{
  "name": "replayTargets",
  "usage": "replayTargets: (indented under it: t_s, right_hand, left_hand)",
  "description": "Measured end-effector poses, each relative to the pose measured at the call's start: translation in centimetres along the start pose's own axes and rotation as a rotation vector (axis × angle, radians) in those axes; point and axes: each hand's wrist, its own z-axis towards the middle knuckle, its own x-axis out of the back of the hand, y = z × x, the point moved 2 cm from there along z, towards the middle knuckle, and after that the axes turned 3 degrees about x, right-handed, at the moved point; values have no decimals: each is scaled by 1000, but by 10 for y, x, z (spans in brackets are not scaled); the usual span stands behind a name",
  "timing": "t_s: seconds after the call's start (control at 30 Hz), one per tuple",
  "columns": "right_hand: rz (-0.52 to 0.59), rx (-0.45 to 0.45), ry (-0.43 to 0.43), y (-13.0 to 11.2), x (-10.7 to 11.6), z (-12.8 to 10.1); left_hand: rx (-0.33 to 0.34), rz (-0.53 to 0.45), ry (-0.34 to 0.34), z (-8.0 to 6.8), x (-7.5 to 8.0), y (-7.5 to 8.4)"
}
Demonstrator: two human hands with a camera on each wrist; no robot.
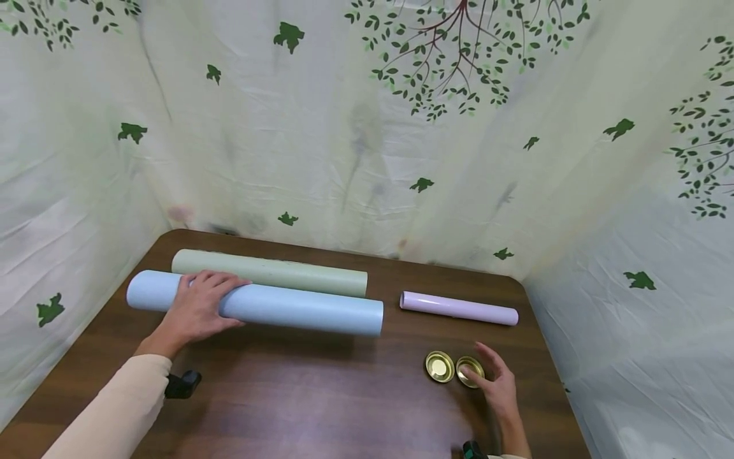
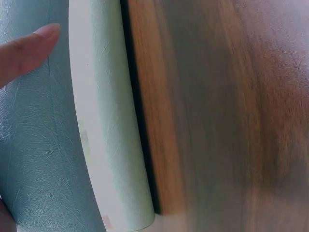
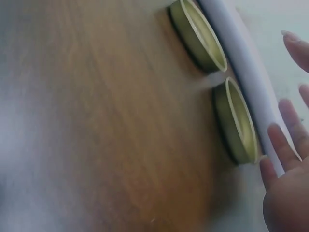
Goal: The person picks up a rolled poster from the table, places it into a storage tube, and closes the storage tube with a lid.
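A thick light-blue roll [image 1: 309, 309] is gripped from above by my left hand [image 1: 197, 306], fingers over its far side and thumb along the near side. Its right end appears raised over the table, casting a shadow. The left wrist view shows the thumb [image 2: 29, 53] against the roll [image 2: 43, 145], which looks teal there. My right hand [image 1: 496, 379] hovers with fingers spread beside two shallow round gold tins, the left one [image 1: 439, 367] and the right one [image 1: 470, 371]. In the right wrist view the fingers [image 3: 285, 150] look relaxed and hold nothing.
A pale green roll [image 1: 275, 271] lies just behind the blue one. A thinner lilac roll [image 1: 459, 308] lies at the back right, behind the tins. The brown wooden table [image 1: 321, 401] is enclosed by leaf-patterned cloth [image 1: 344, 140] at the back and sides.
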Motion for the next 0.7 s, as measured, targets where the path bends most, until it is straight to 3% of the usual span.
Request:
replayTargets:
  t_s: [0.37, 0.47, 0.7]
  right_hand:
    - [-103, -121, -61, 14, 1, -4]
    - [-149, -107, -80, 17, 0, -4]
    - [-370, -22, -117, 23, -1, -4]
  left_hand:
    - [30, -22, 5, -4, 2, 0]
    - [30, -24, 8, -5, 2, 0]
    - [33, -39, 8, -4, 3, 1]
